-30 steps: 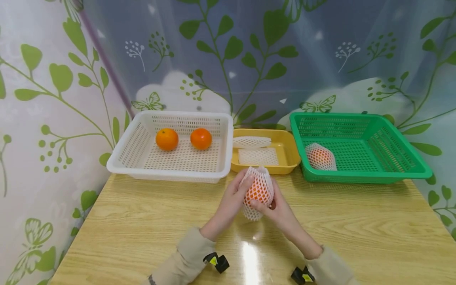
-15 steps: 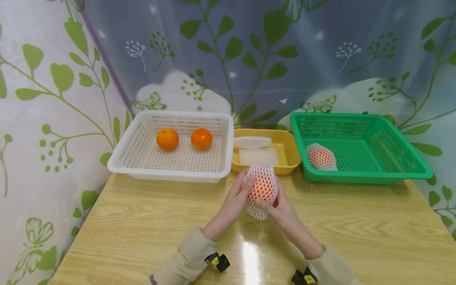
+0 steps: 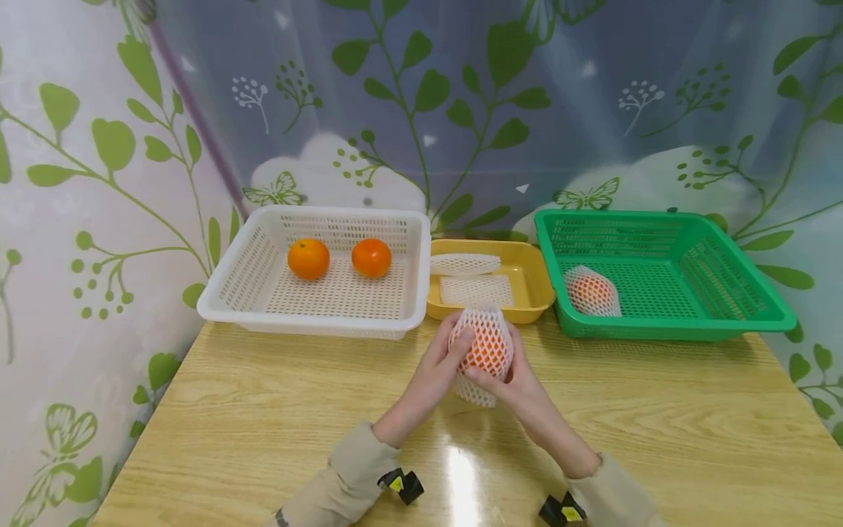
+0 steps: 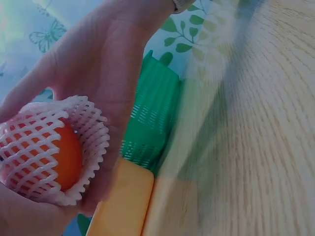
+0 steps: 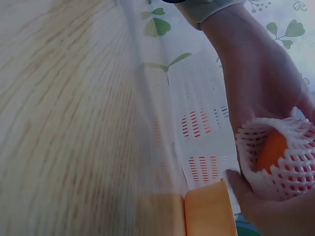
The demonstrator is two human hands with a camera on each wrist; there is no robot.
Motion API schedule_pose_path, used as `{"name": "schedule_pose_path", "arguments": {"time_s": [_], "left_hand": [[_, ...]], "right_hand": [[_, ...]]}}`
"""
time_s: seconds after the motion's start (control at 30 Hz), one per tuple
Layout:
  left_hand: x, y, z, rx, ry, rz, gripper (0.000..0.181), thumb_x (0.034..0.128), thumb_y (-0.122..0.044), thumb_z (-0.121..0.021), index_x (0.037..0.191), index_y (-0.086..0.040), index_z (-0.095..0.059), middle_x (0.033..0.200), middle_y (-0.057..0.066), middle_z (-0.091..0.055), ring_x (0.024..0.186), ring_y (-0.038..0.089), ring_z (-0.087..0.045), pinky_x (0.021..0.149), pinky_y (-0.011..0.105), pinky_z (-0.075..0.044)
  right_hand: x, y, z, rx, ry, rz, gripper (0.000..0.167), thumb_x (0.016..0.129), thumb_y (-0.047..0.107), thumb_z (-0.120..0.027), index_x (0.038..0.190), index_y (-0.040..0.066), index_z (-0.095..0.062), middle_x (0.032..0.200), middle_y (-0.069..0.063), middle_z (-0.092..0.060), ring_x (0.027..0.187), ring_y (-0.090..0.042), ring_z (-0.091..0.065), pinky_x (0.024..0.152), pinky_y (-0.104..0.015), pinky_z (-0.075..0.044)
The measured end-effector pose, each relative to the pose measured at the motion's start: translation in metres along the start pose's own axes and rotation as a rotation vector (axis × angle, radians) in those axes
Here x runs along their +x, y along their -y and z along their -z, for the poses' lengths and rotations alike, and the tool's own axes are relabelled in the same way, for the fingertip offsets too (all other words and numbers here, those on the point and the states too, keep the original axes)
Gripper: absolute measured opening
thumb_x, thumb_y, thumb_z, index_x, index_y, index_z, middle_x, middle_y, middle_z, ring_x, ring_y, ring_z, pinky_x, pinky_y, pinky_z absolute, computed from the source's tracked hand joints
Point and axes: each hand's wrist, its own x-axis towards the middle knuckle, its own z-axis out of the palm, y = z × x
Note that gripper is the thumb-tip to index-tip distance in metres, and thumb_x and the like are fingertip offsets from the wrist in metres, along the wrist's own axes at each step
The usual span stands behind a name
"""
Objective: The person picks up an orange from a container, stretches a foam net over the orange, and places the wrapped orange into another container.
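Observation:
An orange fruit in a white foam net (image 3: 486,351) is held between both hands above the table, in front of the yellow tray. The left hand (image 3: 436,369) grips its left side with the thumb on the net. From the right, the right hand (image 3: 525,388) grips it, thumb across the lower front. In the left wrist view bare orange peel (image 4: 70,156) shows at the net's open end; in the right wrist view peel (image 5: 272,150) shows there too. The fingers behind the fruit are mostly hidden.
Two unwrapped oranges (image 3: 309,259) lie in the white basket (image 3: 316,323) at the left. The yellow tray (image 3: 530,277) holds flat foam nets (image 3: 477,290). At the right, a green basket (image 3: 678,328) holds a netted fruit (image 3: 591,291).
Over the last second, the netted fruit and both hands have shifted slightly to the right and up. The right thumb has shifted slightly on the net. Both hands still grip it.

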Motion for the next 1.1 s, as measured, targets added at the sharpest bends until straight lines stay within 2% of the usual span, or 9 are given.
{"name": "schedule_pose_path", "arguments": {"time_s": [0.17, 0.27, 0.43, 0.57, 0.73, 0.83, 0.93, 1.0, 1.1], "left_hand": [[0.0, 0.0, 0.0, 0.004, 0.041, -0.017, 0.046, 0.1106, -0.033, -0.04, 0.152, -0.013, -0.036, 0.142, 0.017, -0.051, 0.124, 0.027, -0.054, 0.104, 0.04, -0.048], [0.0, -0.002, 0.002, 0.037, 0.06, -0.029, 0.05, 0.1105, -0.034, -0.04, 0.156, -0.015, -0.033, 0.15, 0.015, -0.046, 0.132, 0.03, -0.051, 0.109, 0.044, -0.045], [0.002, -0.006, 0.006, 0.08, 0.057, -0.028, 0.053, 0.1103, -0.035, -0.04, 0.159, -0.015, -0.029, 0.16, 0.011, -0.036, 0.146, 0.029, -0.036, 0.118, 0.049, -0.033], [0.005, -0.007, 0.011, 0.062, 0.046, -0.045, 0.047, 0.111, -0.029, -0.038, 0.151, -0.004, -0.039, 0.151, 0.016, -0.047, 0.141, 0.033, -0.042, 0.113, 0.054, -0.039], [0.009, -0.011, 0.02, 0.056, 0.05, -0.079, 0.038, 0.1109, -0.021, -0.04, 0.137, 0.005, -0.05, 0.136, 0.024, -0.057, 0.128, 0.037, -0.054, 0.102, 0.054, -0.05], [0.011, -0.015, 0.028, 0.092, 0.027, -0.093, 0.031, 0.1095, -0.017, -0.045, 0.13, 0.004, -0.057, 0.127, 0.023, -0.063, 0.119, 0.036, -0.061, 0.094, 0.046, -0.056], [0.014, -0.02, 0.038, 0.119, -0.014, -0.113, 0.026, 0.1079, -0.014, -0.049, 0.124, 0.003, -0.061, 0.121, 0.023, -0.066, 0.113, 0.04, -0.063, 0.088, 0.04, -0.058], [0.015, -0.024, 0.046, 0.13, -0.044, -0.122, 0.025, 0.1075, -0.013, -0.049, 0.122, 0.003, -0.062, 0.119, 0.021, -0.067, 0.111, 0.04, -0.064, 0.087, 0.041, -0.059], [0.017, -0.029, 0.056, 0.136, -0.08, -0.13, 0.024, 0.107, -0.011, -0.05, 0.12, 0.004, -0.063, 0.117, 0.022, -0.067, 0.108, 0.039, -0.065, 0.087, 0.048, -0.058]], "right_hand": [[0.001, 0.001, 0.0, -0.024, -0.056, 0.026, 0.089, 0.091, 0.015, -0.074, 0.159, 0.022, -0.017, 0.151, -0.014, -0.036, 0.131, -0.031, -0.046, 0.102, -0.038, -0.048], [0.001, 0.005, 0.003, -0.048, -0.081, 0.042, 0.085, 0.091, 0.013, -0.073, 0.158, 0.018, -0.021, 0.149, -0.014, -0.038, 0.129, -0.03, -0.047, 0.1, -0.034, -0.049], [0.003, 0.016, 0.017, -0.05, -0.127, 0.113, 0.081, 0.092, 0.008, -0.07, 0.156, 0.016, -0.022, 0.146, -0.013, -0.039, 0.128, -0.026, -0.046, 0.097, -0.025, -0.05], [0.007, 0.031, 0.041, -0.038, -0.207, 0.18, 0.082, 0.092, 0.002, -0.068, 0.157, 0.019, -0.021, 0.149, -0.011, -0.036, 0.129, -0.022, -0.046, 0.095, -0.019, -0.05], [0.018, 0.05, 0.088, -0.124, -0.341, 0.238, 0.087, 0.093, 0.011, -0.073, 0.158, 0.03, -0.018, 0.153, -0.008, -0.029, 0.132, -0.024, -0.044, 0.091, -0.017, -0.051], [0.026, 0.058, 0.119, -0.241, -0.453, 0.255, 0.088, 0.091, 0.017, -0.076, 0.157, 0.032, -0.018, 0.154, -0.007, -0.029, 0.133, -0.025, -0.042, 0.093, -0.024, -0.051], [0.035, 0.062, 0.149, -0.395, -0.566, 0.234, 0.09, 0.089, 0.025, -0.078, 0.157, 0.031, -0.019, 0.155, -0.007, -0.032, 0.134, -0.025, -0.042, 0.099, -0.039, -0.05], [0.042, 0.062, 0.167, -0.516, -0.628, 0.204, 0.091, 0.088, 0.032, -0.078, 0.158, 0.025, -0.02, 0.155, -0.011, -0.034, 0.135, -0.028, -0.044, 0.101, -0.049, -0.048], [0.05, 0.06, 0.194, -0.685, -0.676, 0.122, 0.094, 0.088, 0.043, -0.075, 0.159, 0.014, -0.02, 0.153, -0.02, -0.038, 0.132, -0.039, -0.045, 0.1, -0.063, -0.043]]}}
